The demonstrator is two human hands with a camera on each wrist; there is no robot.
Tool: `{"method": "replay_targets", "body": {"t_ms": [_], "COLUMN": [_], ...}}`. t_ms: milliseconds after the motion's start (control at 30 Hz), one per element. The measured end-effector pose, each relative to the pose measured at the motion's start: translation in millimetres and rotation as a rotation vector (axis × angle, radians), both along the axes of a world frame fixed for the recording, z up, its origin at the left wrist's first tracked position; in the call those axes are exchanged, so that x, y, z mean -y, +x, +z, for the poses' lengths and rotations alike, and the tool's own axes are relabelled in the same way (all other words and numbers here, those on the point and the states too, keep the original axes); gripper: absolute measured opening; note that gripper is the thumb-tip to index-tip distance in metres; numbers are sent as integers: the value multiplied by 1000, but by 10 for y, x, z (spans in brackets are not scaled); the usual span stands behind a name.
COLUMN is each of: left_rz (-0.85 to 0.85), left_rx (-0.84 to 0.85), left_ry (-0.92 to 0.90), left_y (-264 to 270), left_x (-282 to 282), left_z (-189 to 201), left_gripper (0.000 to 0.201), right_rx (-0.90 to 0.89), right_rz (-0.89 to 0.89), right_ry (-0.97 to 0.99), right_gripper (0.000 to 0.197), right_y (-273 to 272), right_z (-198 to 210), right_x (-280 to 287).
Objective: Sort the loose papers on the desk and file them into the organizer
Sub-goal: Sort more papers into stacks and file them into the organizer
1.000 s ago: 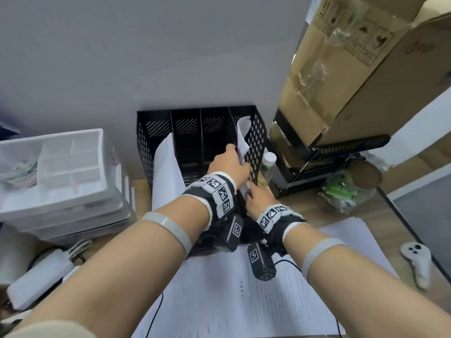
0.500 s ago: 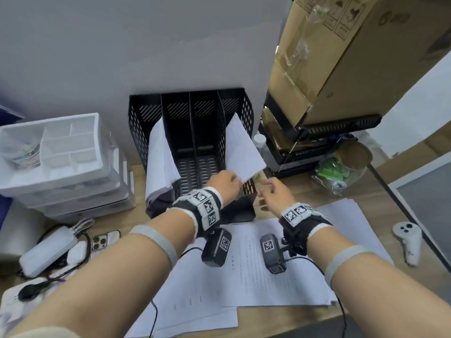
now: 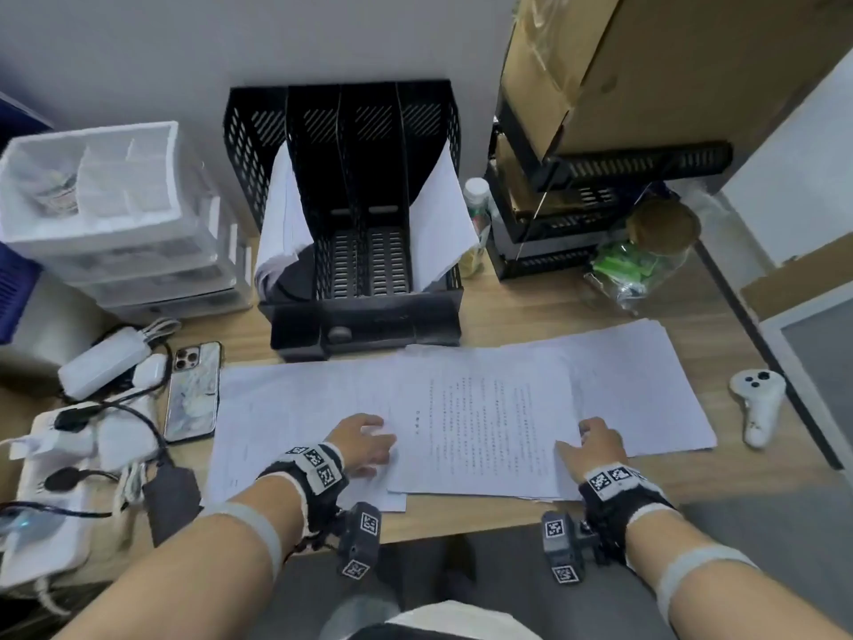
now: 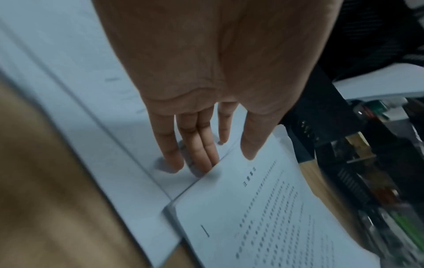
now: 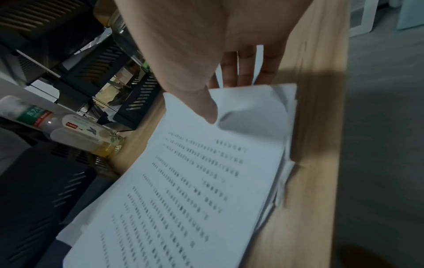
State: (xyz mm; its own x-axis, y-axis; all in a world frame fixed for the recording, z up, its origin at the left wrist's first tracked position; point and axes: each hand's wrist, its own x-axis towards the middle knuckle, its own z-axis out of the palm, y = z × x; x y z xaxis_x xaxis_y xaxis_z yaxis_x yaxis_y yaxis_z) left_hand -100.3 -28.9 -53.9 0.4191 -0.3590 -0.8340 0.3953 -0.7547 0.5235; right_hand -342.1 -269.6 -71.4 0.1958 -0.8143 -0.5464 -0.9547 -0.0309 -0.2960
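Note:
The black mesh organizer [image 3: 341, 200] stands at the back of the desk. White sheets lean in its leftmost slot [image 3: 281, 214] and in its rightmost slot [image 3: 443, 224]; the two middle slots hold nothing. Loose papers lie in front, with a printed stack [image 3: 484, 431] on top in the middle. My left hand [image 3: 369, 448] [image 4: 227, 159] is at the stack's left edge, fingertips slipped under the top sheet [image 4: 275, 208] and thumb over it. My right hand [image 3: 595, 443] [image 5: 220, 101] pinches the right edge, thumb on the curled-up top sheet [image 5: 206, 172], fingers beneath.
A clear plastic drawer unit [image 3: 115, 214] stands at the back left, with a phone [image 3: 194, 392] and chargers with cables [image 3: 104, 362] in front of it. On the right are a bottle [image 3: 477, 224], black trays under a cardboard box [image 3: 646, 62], and a white controller [image 3: 759, 404].
Both hands have left the organizer, leaving a sheet in its rightmost slot. They have come down to the desk and taken the two side edges of the printed stack's top sheet.

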Motion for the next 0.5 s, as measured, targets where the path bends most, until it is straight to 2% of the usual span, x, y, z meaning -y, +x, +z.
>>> {"method": "replay_targets", "body": {"t_ms": [67,133,200,300,433,500], "left_rz": [88,112,135,190,102,165], "left_rx": [-55,-58,-47,-66,-10,-44], "left_ry": [-33,-46,-57,-95,-92,-133], "left_y": [-155,-279,-397,-524,-553,-529], "left_x": [-22,-22,5,36,34,6], "left_z": [-1,22,64,120,180,223], "left_gripper": [48,44,37,39,43,57], "right_rx": [48,23,35,102,355,509], "right_rz": [-12,67,88,72,-47,-179], "right_ry": [-4,54,97,125,162,221], "right_gripper": [36,31,31,35,32,28], "right_y": [-66,-123,-180,-257,-323,-357], "right_z": [16,15,22,39,198,317], "right_x": [2,11,24,70,152,168]}}
